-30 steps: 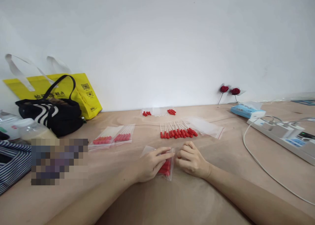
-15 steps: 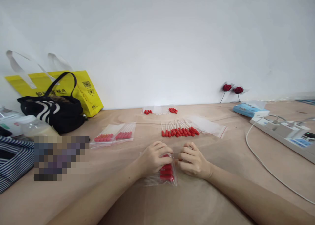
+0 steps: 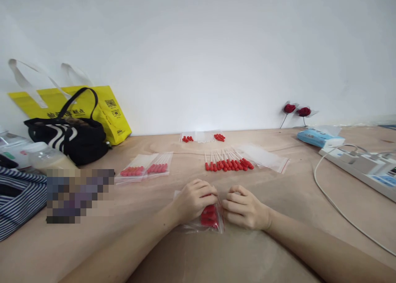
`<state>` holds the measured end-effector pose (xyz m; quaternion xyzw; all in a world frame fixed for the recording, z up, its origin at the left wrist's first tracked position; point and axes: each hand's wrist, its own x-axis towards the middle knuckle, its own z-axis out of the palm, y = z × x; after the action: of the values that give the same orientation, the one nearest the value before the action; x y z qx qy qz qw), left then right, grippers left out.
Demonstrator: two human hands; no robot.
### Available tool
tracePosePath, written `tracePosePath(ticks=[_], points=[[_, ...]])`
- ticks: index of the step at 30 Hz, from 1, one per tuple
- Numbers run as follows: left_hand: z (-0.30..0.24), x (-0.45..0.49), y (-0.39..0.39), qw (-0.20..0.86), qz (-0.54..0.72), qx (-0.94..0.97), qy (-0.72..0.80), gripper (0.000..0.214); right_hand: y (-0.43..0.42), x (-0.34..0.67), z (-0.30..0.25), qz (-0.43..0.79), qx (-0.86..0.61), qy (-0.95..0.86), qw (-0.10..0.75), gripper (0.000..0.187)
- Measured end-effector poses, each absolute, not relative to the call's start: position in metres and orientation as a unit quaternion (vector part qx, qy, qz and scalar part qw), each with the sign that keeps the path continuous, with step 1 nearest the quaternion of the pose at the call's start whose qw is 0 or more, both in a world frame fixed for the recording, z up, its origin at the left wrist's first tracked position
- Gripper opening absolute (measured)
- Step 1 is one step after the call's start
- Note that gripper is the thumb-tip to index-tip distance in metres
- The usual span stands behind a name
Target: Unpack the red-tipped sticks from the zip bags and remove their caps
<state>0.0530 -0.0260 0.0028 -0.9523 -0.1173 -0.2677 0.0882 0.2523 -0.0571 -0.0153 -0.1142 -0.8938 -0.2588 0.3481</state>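
Clear bag (image 3: 196, 224) shows red tips (image 3: 209, 218) inside.

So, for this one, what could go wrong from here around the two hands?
The clear bag lies partly under the left hand, one edge by the right hand. I can't tell whether it is sealed; if open, the red-tipped items inside might slide out.

The loose red-tipped sticks lie unbagged just beyond both hands, so a forward brush could scatter them.
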Motion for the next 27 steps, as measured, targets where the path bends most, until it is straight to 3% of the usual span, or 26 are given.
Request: tracePosePath(ticks=[8, 15, 27], points=[[0.019, 0.055, -0.031, 0.23, -0.195, -0.952, -0.051, 0.022, -0.057, 0.254, -0.017, -0.271, -0.139, -0.889, 0.343, 0.022], [0.013, 0.056, -0.03, 0.227, -0.21, -0.949, -0.062, 0.02, -0.061, 0.251, -0.017, -0.305, -0.163, -0.867, 0.359, 0.022], [0.022, 0.059, -0.031, 0.221, -0.143, -0.964, -0.036, 0.028, -0.062, 0.248, -0.012, -0.334, -0.122, -0.88, 0.315, 0.031]])
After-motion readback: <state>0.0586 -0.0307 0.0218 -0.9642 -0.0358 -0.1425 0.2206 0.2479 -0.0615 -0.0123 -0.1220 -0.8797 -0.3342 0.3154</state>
